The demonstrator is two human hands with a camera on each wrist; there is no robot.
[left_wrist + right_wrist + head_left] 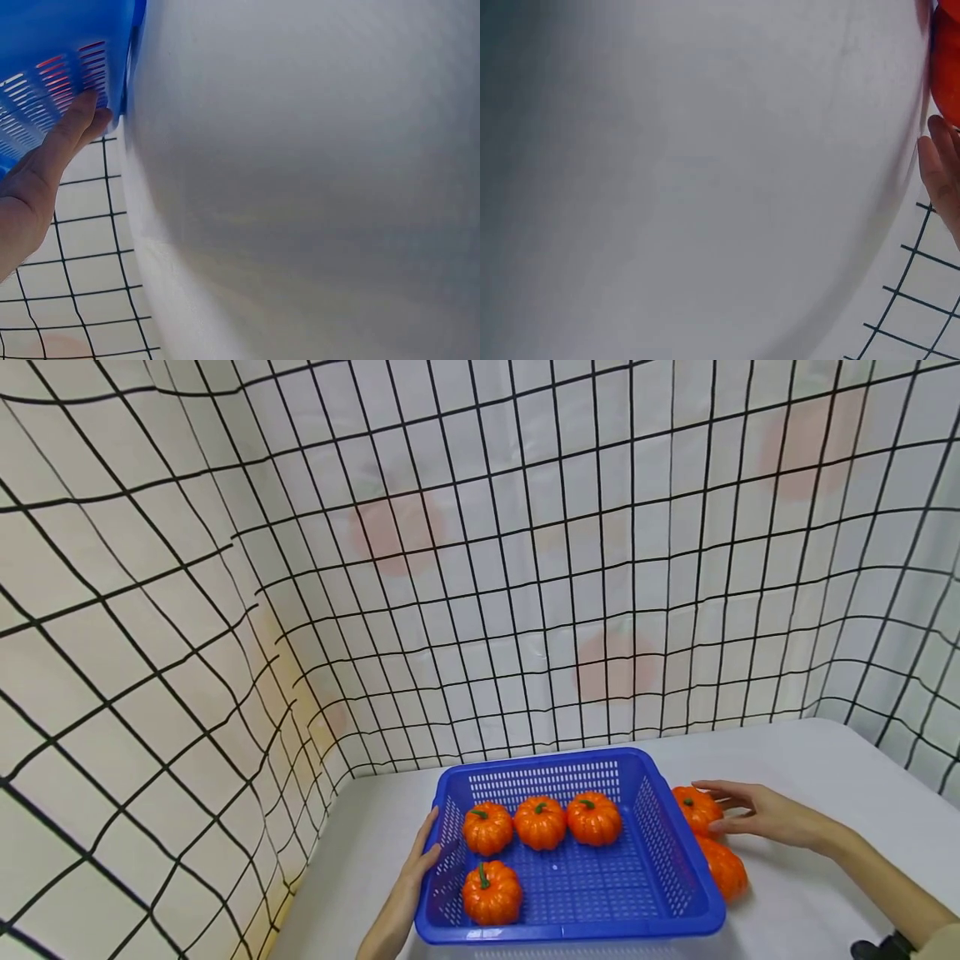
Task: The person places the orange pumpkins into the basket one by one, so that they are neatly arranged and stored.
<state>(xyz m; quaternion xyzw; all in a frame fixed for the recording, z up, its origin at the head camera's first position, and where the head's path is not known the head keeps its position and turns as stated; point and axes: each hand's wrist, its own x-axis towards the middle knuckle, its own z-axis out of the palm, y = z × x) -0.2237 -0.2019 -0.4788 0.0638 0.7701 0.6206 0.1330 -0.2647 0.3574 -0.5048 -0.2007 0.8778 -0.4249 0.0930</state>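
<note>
A blue plastic basket (600, 931) with slotted walls holds several small orange pumpkins. Three pumpkins, among them the middle pumpkin (540, 823), stand in a row toward its far side, and another pumpkin (492, 893) sits at the near left corner. My left hand (408, 881) lies with extended fingers against the basket's left wall, also seen in the left wrist view. Outside the right wall are a farther pumpkin (697, 810) and a nearer pumpkin (723, 868). My right hand (772, 814) is at the farther one, its fairly straight fingers over the back and its thumb at the right side.
The basket stands on a white table (810, 760). Black netting (495, 610) over pale sheeting rises behind the table and along both sides. A dark object (881, 947) shows by the right forearm at the bottom edge.
</note>
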